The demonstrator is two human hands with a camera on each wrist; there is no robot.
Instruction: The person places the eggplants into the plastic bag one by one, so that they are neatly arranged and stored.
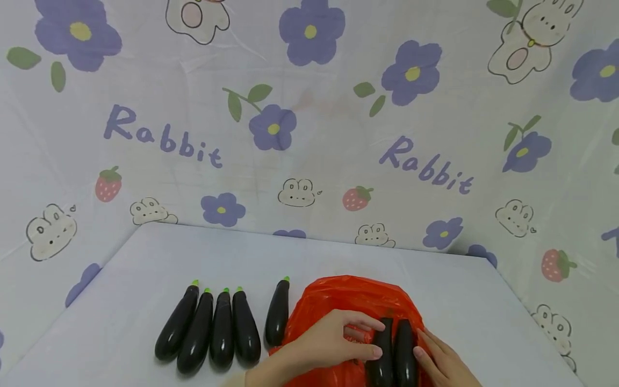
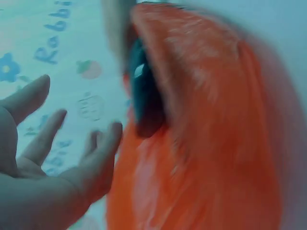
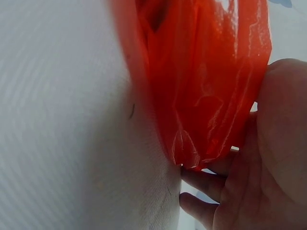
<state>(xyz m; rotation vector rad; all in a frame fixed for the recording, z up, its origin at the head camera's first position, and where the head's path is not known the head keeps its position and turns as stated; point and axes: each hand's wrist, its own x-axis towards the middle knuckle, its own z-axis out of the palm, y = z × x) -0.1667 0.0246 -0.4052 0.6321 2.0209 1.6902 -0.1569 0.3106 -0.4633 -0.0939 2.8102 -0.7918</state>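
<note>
A red plastic bag lies with its mouth spread wide at the front of the table. Two dark eggplants, a left one and a right one, lie side by side in it. My left hand reaches over the bag, thumb and fingers apart beside the left eggplant. The left wrist view shows those fingers spread, with an eggplant at the bag's opening. At the bag's right edge, my right hand holds the plastic between thumb and fingers; the right wrist view shows its fingers behind the red film.
Left of the bag, several eggplants with green tips lie in a row on the white table. Another eggplant lies right against the bag's left side. A printed cloth hangs behind the table.
</note>
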